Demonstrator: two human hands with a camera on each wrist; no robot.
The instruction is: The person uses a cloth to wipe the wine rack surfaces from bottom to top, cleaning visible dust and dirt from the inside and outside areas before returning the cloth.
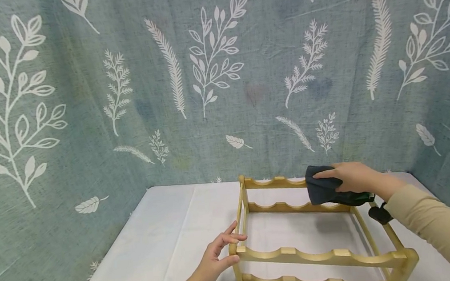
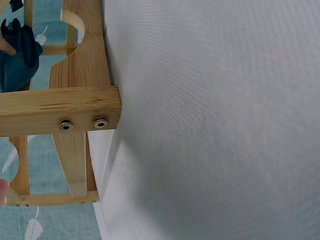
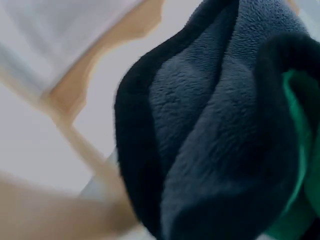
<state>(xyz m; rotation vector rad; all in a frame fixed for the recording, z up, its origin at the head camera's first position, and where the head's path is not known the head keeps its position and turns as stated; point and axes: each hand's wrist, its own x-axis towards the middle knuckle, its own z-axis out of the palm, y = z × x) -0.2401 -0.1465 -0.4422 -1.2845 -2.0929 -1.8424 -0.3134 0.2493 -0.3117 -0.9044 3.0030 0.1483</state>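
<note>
A wooden wine rack point(image 1: 315, 253) with scalloped rails stands on the white-covered table. My left hand point(image 1: 218, 250) grips its front left corner post, thumb at the front and fingers on the side. At the back rail, my right hand point(image 1: 350, 177) holds a bunched dark blue-grey cloth point(image 1: 320, 185) against the wood. The cloth covers the right part of that rail. Up close in the right wrist view, the fleecy cloth point(image 3: 200, 120) shows a dark border and a green part point(image 3: 295, 220); the right fingers are hidden there.
White cloth covers the table point(image 1: 168, 226), which reaches left of the rack. A blue-green curtain point(image 1: 220, 91) with white leaf prints hangs behind and at both sides. Two metal bolts point(image 2: 66, 125) show in a rack post. A black round piece point(image 1: 380, 215) hangs by the right wrist.
</note>
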